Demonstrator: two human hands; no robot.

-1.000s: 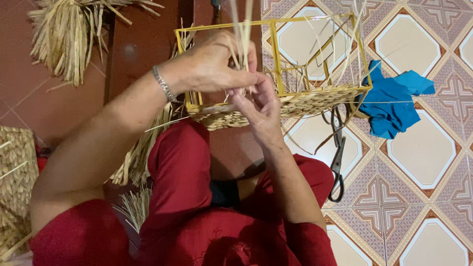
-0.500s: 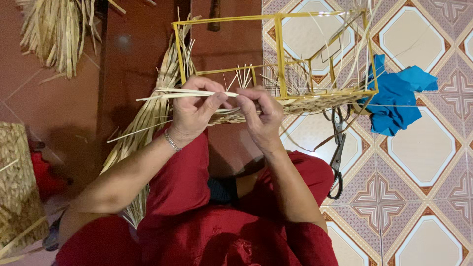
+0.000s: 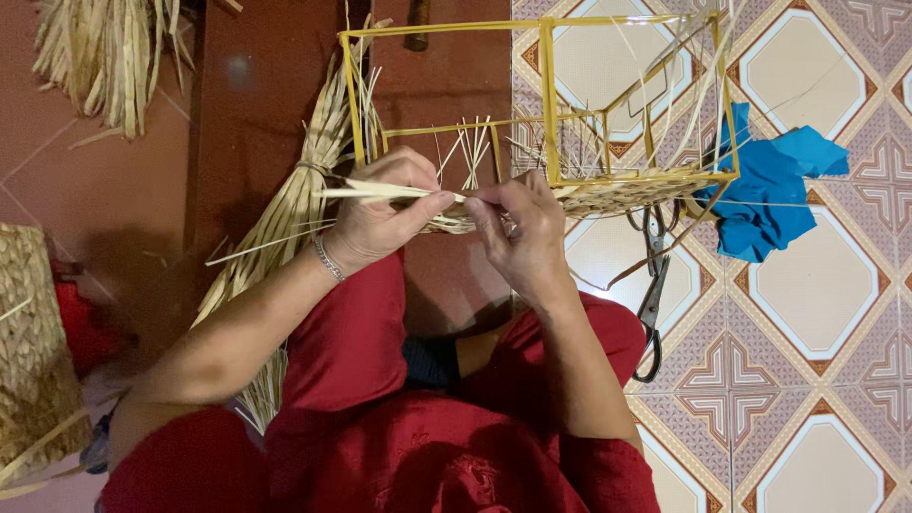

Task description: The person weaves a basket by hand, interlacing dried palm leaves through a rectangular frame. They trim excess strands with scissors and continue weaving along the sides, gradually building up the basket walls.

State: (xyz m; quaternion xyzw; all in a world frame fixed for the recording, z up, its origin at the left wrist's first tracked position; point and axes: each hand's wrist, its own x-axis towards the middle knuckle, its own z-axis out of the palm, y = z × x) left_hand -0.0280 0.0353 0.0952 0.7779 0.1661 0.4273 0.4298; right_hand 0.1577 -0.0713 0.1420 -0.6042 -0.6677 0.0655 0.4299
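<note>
Weaving a straw strip into the low woven wall on the yellow frame

The left hand point(image 3: 380, 214) is closed around a pale flat straw strip point(image 3: 380, 192), thumb on top, the strip lying level and pointing away from the yellow wire frame point(image 3: 548, 95); the right hand point(image 3: 521, 233) pinches the strip's near end with narrow fingertips right at the woven edge point(image 3: 608, 198) along the frame's bottom rail. To do this step well, I judge the strip should stay flat, not twisted, and be drawn snug against the row already woven, passing alternately round the upright stakes point(image 3: 470, 152) just inside the frame. A loose bundle of straw point(image 3: 285, 223) lies left of the frame, scissors point(image 3: 653, 285) below it, and a blue cloth point(image 3: 769, 190) at its right.
</note>
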